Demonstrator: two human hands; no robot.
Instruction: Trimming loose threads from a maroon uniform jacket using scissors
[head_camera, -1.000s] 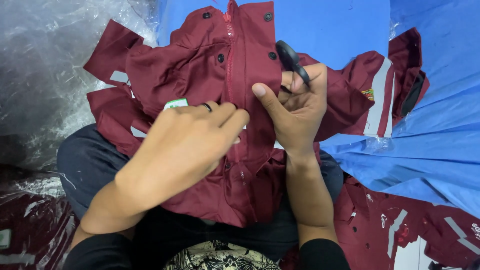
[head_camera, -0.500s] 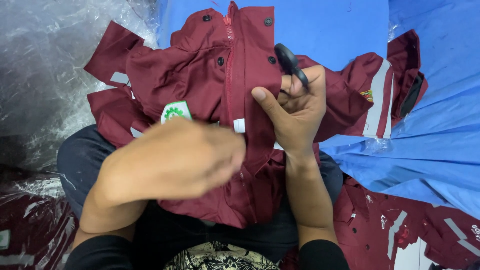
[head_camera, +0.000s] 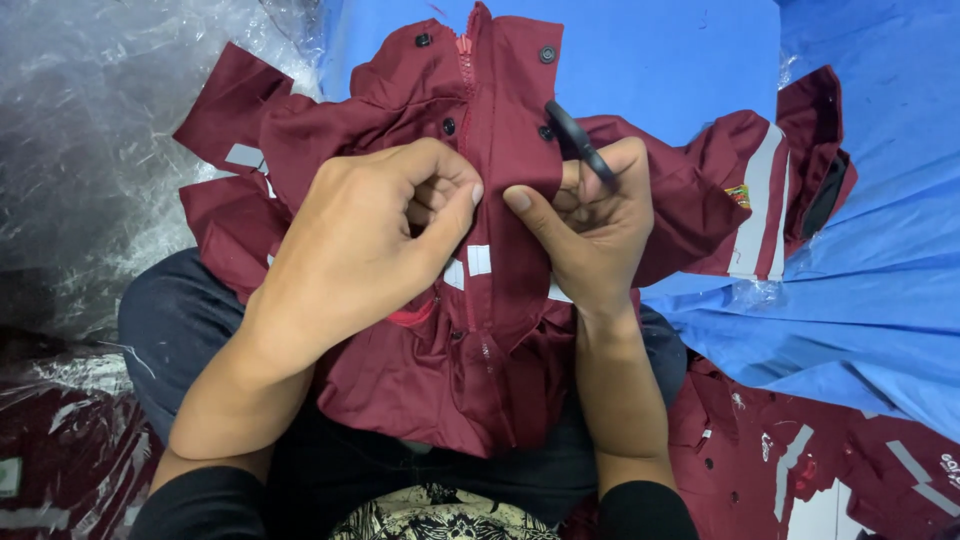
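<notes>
A worker inspects the front of a maroon jacket (head_camera: 480, 330) spread across the lap, zipper (head_camera: 466, 60) running up its middle toward the collar. At far left, crinkled clear plastic (head_camera: 90, 130) lies heaped beside the garment.

The left hand (head_camera: 370, 240) is curled nearly closed, its thumb and bent fingers pinching a fold of the cloth just left of the zipper line, beside two small grey-white patches (head_camera: 478, 260) on the jacket front. The right hand (head_camera: 590, 225) meets it from the other side: the thumb presses the placket edge, the fingers fold inward over the fabric, and a small black tool (head_camera: 578, 145), seemingly a pair of thread snips, is tucked against the fingers with its tip pointing up and left. Whether its blades are open cannot be told.

By the look of it, the step in hand is checking or trimming along the front opening, both thumbs almost touching across the seam. The next move would seem to call for keeping the cloth taut between the hands and bringing the tool's tip round to the pinched spot without nicking the fabric.

To the right, one sleeve (head_camera: 760, 190) with grey and red stripes rests on a blue sheet (head_camera: 860, 300); more maroon garments (head_camera: 800, 460) lie bagged at lower right.
</notes>
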